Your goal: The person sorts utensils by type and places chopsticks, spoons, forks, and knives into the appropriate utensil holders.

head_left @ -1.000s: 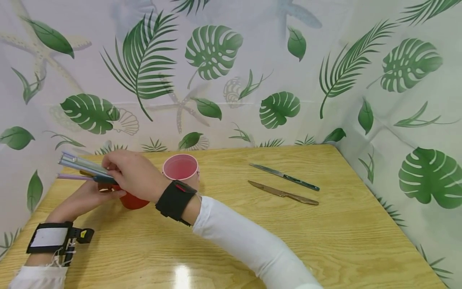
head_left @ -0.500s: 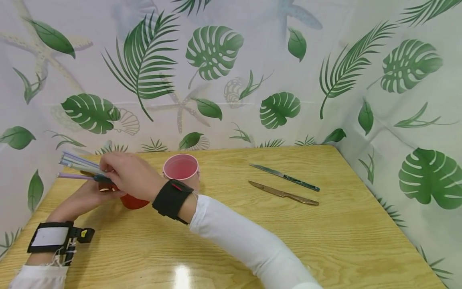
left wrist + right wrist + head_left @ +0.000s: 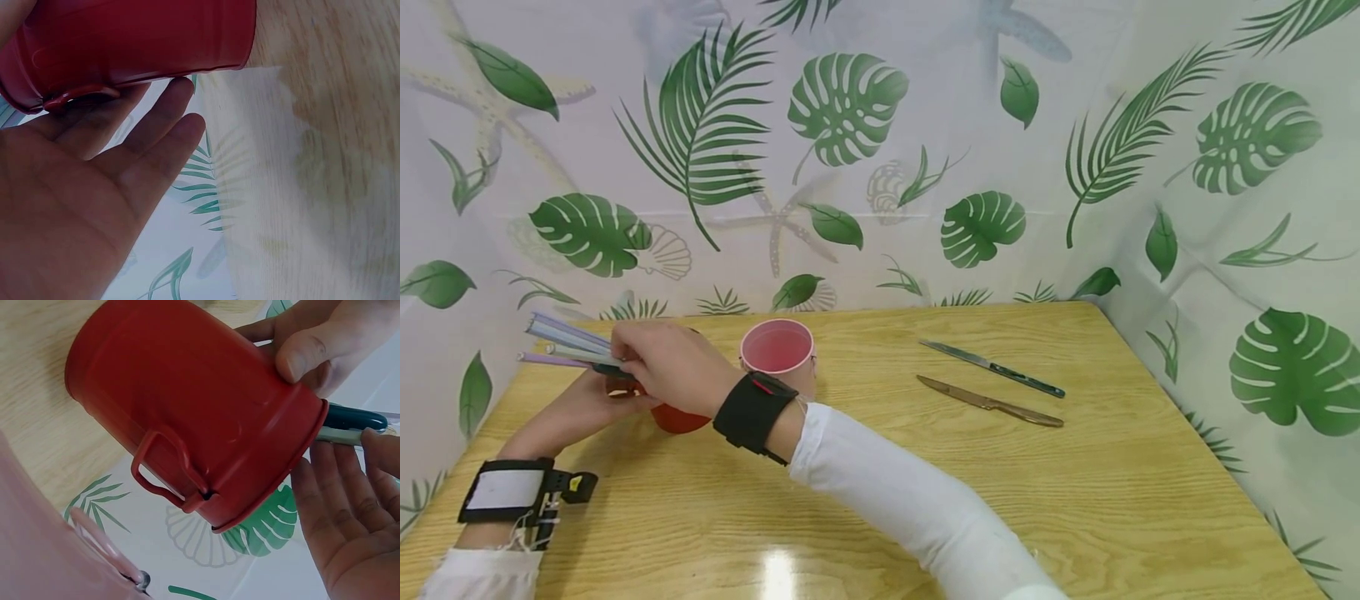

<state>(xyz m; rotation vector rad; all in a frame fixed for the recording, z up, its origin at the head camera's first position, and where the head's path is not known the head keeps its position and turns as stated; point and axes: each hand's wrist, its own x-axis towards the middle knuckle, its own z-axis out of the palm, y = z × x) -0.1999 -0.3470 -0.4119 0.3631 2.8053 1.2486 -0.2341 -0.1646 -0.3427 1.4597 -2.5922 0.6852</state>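
Observation:
A small red metal bucket (image 3: 679, 419) lies tipped on its side above the table's left part, its mouth towards the left. My left hand (image 3: 565, 417) holds it from the near side; in the right wrist view its thumb presses the red wall. My right hand (image 3: 673, 362) reaches across to the mouth. There it pinches a pale green stick (image 3: 340, 435), beside a dark green rounded handle (image 3: 356, 417). Several slim pastel sticks (image 3: 568, 337), purple, blue and green, jut out leftwards past my right fingers. Their inner ends are hidden by the hand and bucket.
A pink bucket (image 3: 777, 367) stands upright right behind my right wrist. Two knives lie apart on the right of the wooden table (image 3: 1112, 467): a dark-handled knife (image 3: 991, 367) and a copper-coloured knife (image 3: 988, 401). Leaf-patterned sheeting (image 3: 880, 167) walls the back and sides.
The sticks have shifted slightly against each other, the lowest purple one rising a little. My right wrist has edged left. My left hand and the red bucket stay nearly still.

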